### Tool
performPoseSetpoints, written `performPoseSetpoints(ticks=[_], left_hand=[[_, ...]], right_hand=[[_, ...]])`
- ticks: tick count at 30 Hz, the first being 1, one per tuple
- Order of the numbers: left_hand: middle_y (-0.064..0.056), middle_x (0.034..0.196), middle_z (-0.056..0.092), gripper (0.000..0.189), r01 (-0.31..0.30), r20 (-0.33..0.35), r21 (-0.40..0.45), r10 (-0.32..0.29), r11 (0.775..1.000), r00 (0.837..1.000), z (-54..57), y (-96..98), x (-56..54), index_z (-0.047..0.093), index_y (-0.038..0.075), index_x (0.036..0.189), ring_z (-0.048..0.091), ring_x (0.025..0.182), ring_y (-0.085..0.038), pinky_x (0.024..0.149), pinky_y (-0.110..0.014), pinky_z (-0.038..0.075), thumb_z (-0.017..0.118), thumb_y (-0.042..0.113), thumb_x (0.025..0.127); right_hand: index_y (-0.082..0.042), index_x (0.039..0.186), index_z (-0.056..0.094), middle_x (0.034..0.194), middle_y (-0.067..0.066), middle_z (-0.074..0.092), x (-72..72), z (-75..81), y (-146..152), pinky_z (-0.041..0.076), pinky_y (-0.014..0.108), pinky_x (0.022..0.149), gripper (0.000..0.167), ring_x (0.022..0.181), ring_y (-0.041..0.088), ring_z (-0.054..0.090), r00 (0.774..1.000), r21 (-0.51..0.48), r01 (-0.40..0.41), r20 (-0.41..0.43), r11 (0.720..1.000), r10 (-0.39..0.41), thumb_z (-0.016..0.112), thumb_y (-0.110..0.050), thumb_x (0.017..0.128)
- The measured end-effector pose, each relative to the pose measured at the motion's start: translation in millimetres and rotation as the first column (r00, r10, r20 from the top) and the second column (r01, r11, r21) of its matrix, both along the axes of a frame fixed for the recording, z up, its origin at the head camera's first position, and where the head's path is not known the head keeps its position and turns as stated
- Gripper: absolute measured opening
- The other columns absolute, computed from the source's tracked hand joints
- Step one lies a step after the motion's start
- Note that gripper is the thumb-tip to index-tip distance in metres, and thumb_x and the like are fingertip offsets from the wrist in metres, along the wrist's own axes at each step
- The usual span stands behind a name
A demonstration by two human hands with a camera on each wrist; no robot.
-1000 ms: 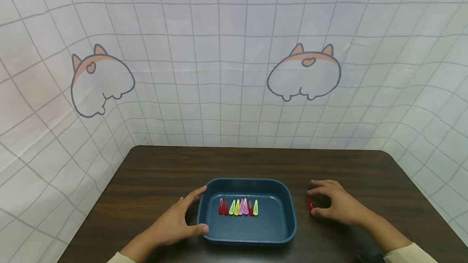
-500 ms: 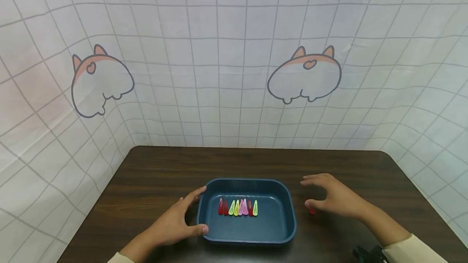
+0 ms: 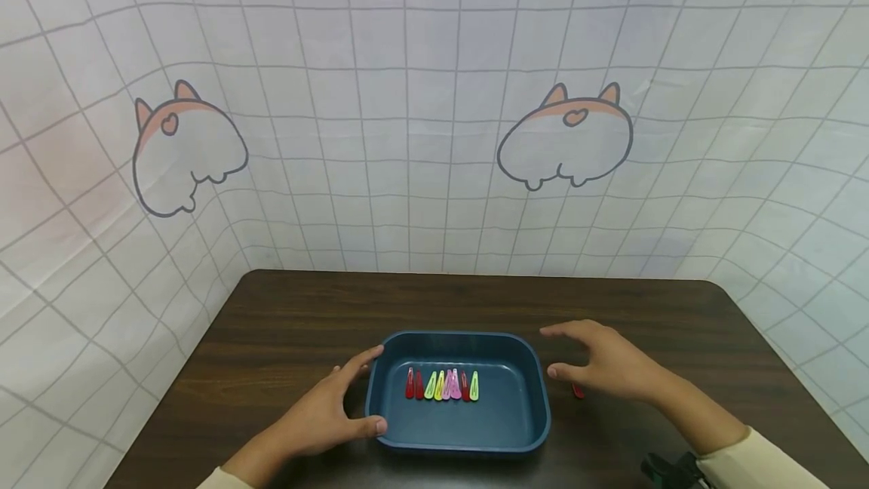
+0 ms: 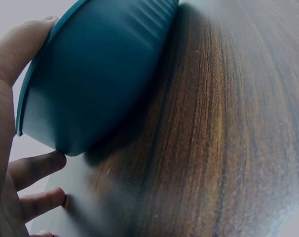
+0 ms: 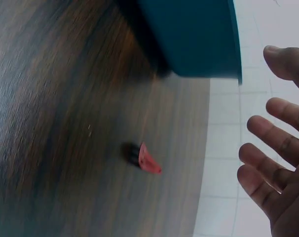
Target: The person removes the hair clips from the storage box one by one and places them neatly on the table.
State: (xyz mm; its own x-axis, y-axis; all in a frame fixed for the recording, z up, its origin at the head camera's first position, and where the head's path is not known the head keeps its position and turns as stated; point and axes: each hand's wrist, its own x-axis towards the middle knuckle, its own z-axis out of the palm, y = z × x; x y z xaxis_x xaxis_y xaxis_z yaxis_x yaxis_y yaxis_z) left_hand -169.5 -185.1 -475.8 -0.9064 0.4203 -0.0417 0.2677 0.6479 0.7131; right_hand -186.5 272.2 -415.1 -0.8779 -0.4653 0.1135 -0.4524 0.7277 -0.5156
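Observation:
A dark blue rectangular tray [image 3: 468, 440] sits on the table. My left hand [image 3: 326, 410] holds its left end, thumb at the front corner and index finger at the back corner; in the left wrist view a finger touches the tray wall [image 4: 100, 74]. Several snap hair clips lie in a row inside: red clips [image 3: 410, 383], green clips [image 3: 474, 386], a yellow clip [image 3: 439, 385] and pink clips [image 3: 455, 384]. Right of the tray, my right hand [image 3: 604, 361] hovers with spread fingers, nothing between them. Under it, a red hair clip [image 5: 148, 161] rests on the table, mostly hidden in the head view.
The dark wooden table [image 3: 326, 308] reaches back to a white gridded cloth [image 3: 407, 134] hung round it on the sides in view. A black device [image 3: 672, 470] is at the right wrist.
My right hand has let go of the red hair clip, opened its fingers and moved left toward the tray. The left hand and the tray have stayed put.

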Motion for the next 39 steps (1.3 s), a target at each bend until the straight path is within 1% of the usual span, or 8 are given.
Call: performPoseSetpoints(ticks=[5,9,14,20,26,32,39], left_hand=[[-0.016,0.150,0.052,0.097,-0.005,-0.003,-0.010,0.005,1.000,1.000,-1.4,0.7,-0.8,0.029,0.039,0.160,0.045,0.140,-0.042,0.115,-0.073,0.010,0.081,0.061,0.080],[-0.016,0.150,0.052,0.097,0.010,-0.016,-0.009,-0.011,1.000,1.000,-2.6,0.0,-1.0,0.028,0.037,0.160,0.047,0.139,-0.040,0.115,-0.072,0.010,0.080,0.059,0.081],[-0.016,0.150,0.051,0.097,0.011,-0.020,-0.007,-0.012,1.000,1.000,-2.4,-0.7,-0.7,0.027,0.039,0.160,0.047,0.139,-0.041,0.115,-0.072,0.010,0.080,0.058,0.082],[-0.015,0.151,0.051,0.097,0.017,-0.018,-0.003,-0.017,1.000,1.000,-3.8,-0.6,-1.1,0.027,0.038,0.161,0.046,0.139,-0.040,0.115,-0.072,0.009,0.080,0.057,0.082],[-0.015,0.150,0.051,0.097,0.015,-0.020,0.000,-0.015,1.000,1.000,-4.1,0.1,-1.4,0.027,0.038,0.161,0.047,0.139,-0.040,0.115,-0.073,0.009,0.080,0.057,0.082],[-0.015,0.150,0.051,0.097,0.020,-0.014,0.003,-0.020,1.000,1.000,-3.3,0.9,-1.9,0.027,0.034,0.161,0.047,0.139,-0.039,0.116,-0.072,0.008,0.080,0.057,0.083],[-0.016,0.150,0.051,0.097,0.013,-0.003,-0.002,-0.013,1.000,1.000,-1.1,3.1,-2.5,0.027,0.037,0.161,0.046,0.139,-0.040,0.115,-0.073,0.008,0.080,0.058,0.082]], right_hand=[[-0.017,0.141,0.062,0.138,0.004,0.061,0.9,2.1,-12,0.047,0.060,0.101,0.062,0.129,0.035,0.055,1.000,-0.003,-0.022,-0.010,1.000,0.022,0.074,-0.051,0.091],[-0.018,0.141,0.061,0.138,0.003,0.061,1.5,3.0,-21,0.047,0.059,0.102,0.062,0.129,0.033,0.055,0.999,0.002,-0.032,-0.004,0.999,0.032,0.073,-0.053,0.091],[-0.019,0.141,0.061,0.135,0.002,0.064,0.8,4.3,-33,0.048,0.057,0.101,0.064,0.127,0.030,0.057,0.999,0.005,-0.048,-0.006,0.999,0.048,0.073,-0.055,0.091],[-0.017,0.141,0.060,0.132,0.000,0.064,-0.3,2.9,-43,0.050,0.052,0.101,0.066,0.124,0.026,0.059,0.998,0.003,-0.068,0.014,0.998,0.068,0.073,-0.056,0.090],[-0.015,0.141,0.060,0.131,-0.001,0.065,-2.2,0.9,-51,0.052,0.050,0.099,0.066,0.123,0.024,0.060,0.995,0.008,-0.097,0.017,0.995,0.097,0.073,-0.056,0.090],[-0.013,0.141,0.060,0.129,-0.002,0.066,-5.6,-0.5,-56,0.052,0.050,0.099,0.065,0.120,0.021,0.061,0.992,0.018,-0.128,0.008,0.992,0.128,0.074,-0.053,0.091],[-0.011,0.141,0.060,0.130,-0.001,0.065,-9.3,-3.5,-63,0.053,0.046,0.097,0.066,0.119,0.021,0.061,0.987,0.001,-0.159,0.029,0.987,0.159,0.074,-0.052,0.091]])
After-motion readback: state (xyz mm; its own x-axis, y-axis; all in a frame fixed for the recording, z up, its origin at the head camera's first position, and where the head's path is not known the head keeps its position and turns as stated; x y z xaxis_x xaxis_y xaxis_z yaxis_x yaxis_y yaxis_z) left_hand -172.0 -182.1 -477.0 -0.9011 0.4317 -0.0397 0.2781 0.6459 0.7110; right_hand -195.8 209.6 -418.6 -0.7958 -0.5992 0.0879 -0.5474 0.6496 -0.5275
